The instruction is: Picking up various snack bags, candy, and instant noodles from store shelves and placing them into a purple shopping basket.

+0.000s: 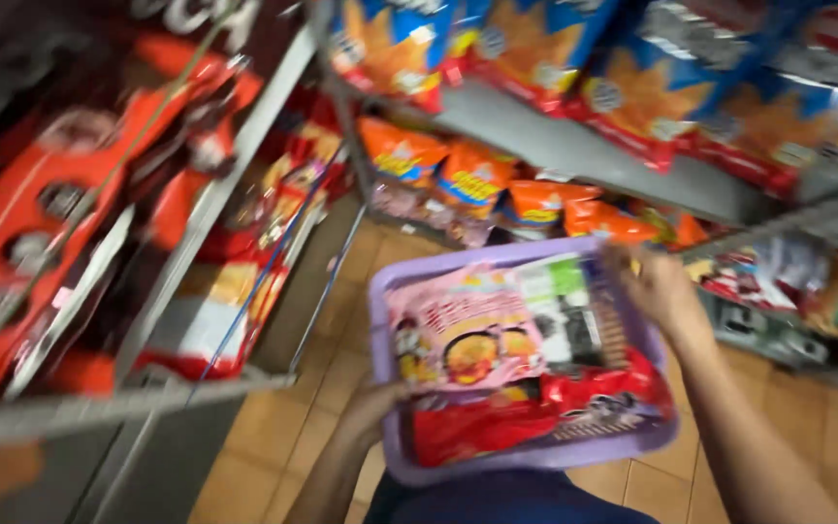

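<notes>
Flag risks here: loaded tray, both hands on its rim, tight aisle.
1. The pink packet and red packets lie loose and heaped in the shallow purple tray; a tilt could spill them.
2. The left hand and right hand seem to grip only the rim, so the hold may slip.
3. The shelf edge sits close; the tray could knock the orange snack bags.

Glossy plastic packets (463, 335) – matt plastic basket (535, 456).
</notes>
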